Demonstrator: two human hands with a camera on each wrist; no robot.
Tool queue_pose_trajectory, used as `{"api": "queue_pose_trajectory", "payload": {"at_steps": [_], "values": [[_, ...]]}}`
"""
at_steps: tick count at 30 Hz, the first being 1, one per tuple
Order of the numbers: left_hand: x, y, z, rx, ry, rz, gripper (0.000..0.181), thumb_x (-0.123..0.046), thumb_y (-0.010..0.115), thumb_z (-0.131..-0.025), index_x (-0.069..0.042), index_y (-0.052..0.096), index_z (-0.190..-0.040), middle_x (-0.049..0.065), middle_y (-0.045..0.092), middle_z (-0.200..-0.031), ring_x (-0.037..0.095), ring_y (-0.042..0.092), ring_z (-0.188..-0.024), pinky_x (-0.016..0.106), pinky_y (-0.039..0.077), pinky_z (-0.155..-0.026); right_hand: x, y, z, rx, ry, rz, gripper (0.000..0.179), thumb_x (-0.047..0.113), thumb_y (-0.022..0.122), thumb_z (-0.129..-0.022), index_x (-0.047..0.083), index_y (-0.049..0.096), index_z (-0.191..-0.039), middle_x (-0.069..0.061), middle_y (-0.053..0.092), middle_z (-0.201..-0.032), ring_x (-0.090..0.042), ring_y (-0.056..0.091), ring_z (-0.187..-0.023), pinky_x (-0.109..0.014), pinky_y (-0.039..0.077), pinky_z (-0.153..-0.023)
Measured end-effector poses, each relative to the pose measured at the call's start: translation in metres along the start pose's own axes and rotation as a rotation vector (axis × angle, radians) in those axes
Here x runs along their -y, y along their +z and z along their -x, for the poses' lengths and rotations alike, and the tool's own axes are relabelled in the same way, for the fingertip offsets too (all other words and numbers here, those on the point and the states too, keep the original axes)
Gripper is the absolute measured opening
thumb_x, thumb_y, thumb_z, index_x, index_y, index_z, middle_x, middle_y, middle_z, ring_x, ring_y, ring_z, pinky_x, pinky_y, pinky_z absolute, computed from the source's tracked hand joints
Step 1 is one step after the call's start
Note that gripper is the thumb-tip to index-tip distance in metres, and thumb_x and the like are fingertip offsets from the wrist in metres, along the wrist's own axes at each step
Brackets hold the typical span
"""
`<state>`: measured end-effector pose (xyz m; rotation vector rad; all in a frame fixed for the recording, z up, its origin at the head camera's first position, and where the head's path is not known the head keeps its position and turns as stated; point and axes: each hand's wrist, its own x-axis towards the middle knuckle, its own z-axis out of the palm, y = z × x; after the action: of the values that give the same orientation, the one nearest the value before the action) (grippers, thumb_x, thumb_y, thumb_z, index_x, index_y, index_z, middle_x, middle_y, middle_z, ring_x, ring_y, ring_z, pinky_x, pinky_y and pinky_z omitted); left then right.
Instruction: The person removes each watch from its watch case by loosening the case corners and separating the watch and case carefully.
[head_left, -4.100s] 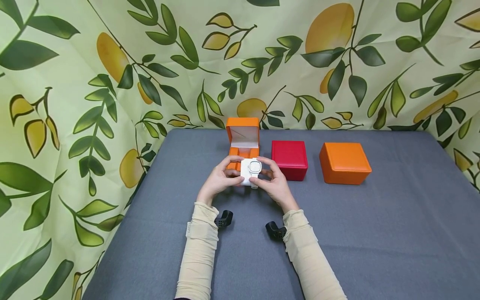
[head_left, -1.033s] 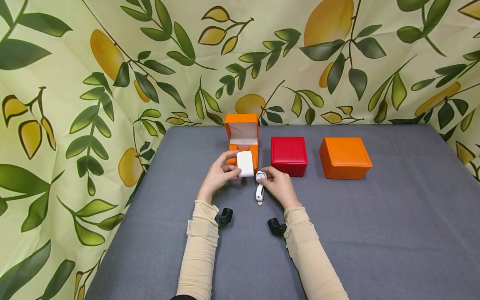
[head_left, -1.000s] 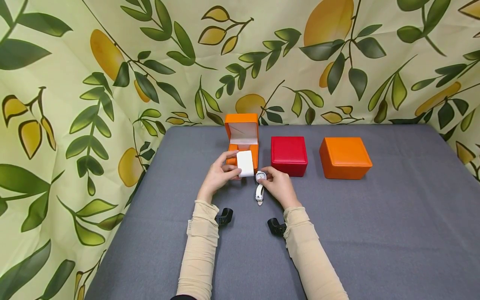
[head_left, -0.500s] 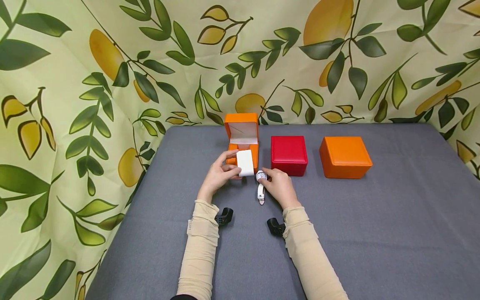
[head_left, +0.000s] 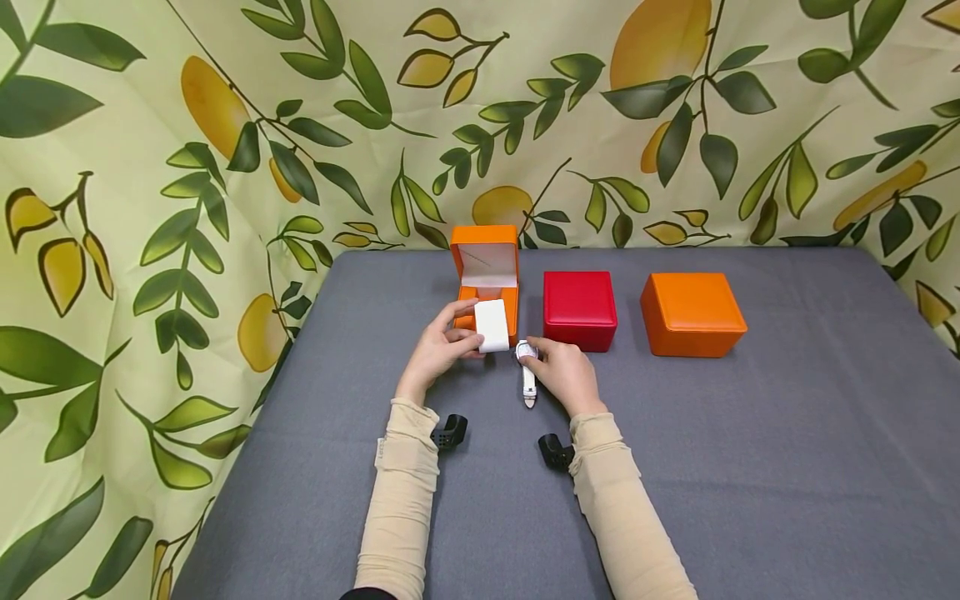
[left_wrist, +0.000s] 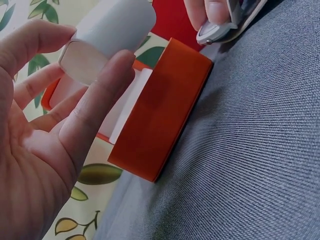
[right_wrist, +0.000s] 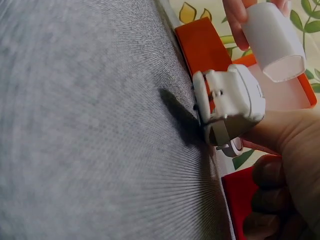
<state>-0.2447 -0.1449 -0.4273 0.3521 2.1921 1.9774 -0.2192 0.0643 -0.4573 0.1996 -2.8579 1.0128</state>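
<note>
My left hand [head_left: 442, 348] pinches a white watch cushion [head_left: 491, 325] between thumb and fingers, in front of an opened orange watch box [head_left: 484, 248]. In the left wrist view the thumb and a fingertip press the two ends of the cushion [left_wrist: 112, 35]. My right hand [head_left: 567, 373] holds a white-strapped wristwatch [head_left: 527, 360] by its case, with the strap hanging toward me. The right wrist view shows the buckled strap [right_wrist: 230, 95] close over the cloth, casting a shadow. The box's lid stands up, and its pale lining shows.
A closed red box [head_left: 577, 310] sits right of the opened one, just behind my right hand. Further right is a closed orange box [head_left: 693, 313]. Grey cloth [head_left: 750, 483] covers the table, and a leaf-patterned curtain [head_left: 540, 108] hangs behind it.
Some seconds ago both hands held the cushion with the watch on it. Now the watch is off it, in my right hand, which has since shifted slightly right. The left hand keeps the cushion.
</note>
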Motion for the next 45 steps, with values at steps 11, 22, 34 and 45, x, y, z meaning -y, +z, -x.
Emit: {"api": "queue_pose_trajectory", "payload": {"at_steps": [11,22,34,45], "values": [[-0.004,0.000,0.001,0.008,-0.016,-0.015,0.060,0.001,0.065,-0.083,-0.011,0.043,-0.138,0.017,0.042,-0.137,0.013,0.062,-0.083,0.047,0.055,-0.075,0.004,-0.001,0.002,-0.050,-0.007,-0.047,0.034,0.025,0.069,-0.083,0.012,0.067,-0.113,-0.005,0.062,-0.067,-0.016,0.051,-0.061,-0.026,0.040,-0.055],[-0.029,0.008,0.013,0.019,0.004,-0.024,0.060,0.006,0.060,-0.085,-0.004,0.038,-0.141,0.024,0.042,-0.136,0.009,0.061,-0.081,0.050,0.053,-0.079,0.017,-0.003,-0.002,-0.174,-0.124,-0.462,0.040,0.020,0.068,-0.085,0.009,0.061,-0.122,-0.012,0.066,-0.097,-0.020,0.063,-0.079,-0.024,0.052,-0.071],[-0.006,0.009,0.001,-0.020,0.045,-0.097,0.057,0.000,0.055,-0.090,-0.011,0.036,-0.144,0.013,0.041,-0.144,0.018,0.062,-0.095,0.026,0.054,-0.078,0.027,-0.001,-0.015,-0.013,-0.076,-0.622,0.056,0.018,0.067,-0.086,0.019,0.047,-0.138,-0.014,0.054,-0.127,-0.031,0.062,-0.106,-0.040,0.051,-0.091],[-0.007,0.010,-0.021,-0.195,0.048,-0.110,0.048,0.004,0.048,-0.090,-0.004,0.046,-0.137,0.020,0.050,-0.136,0.031,0.050,-0.125,0.041,0.042,-0.102,0.047,0.011,-0.043,-0.080,0.063,-0.737,0.050,0.013,0.059,-0.090,0.011,0.045,-0.138,-0.011,0.052,-0.127,-0.029,0.058,-0.104,-0.032,0.049,-0.087]]}}
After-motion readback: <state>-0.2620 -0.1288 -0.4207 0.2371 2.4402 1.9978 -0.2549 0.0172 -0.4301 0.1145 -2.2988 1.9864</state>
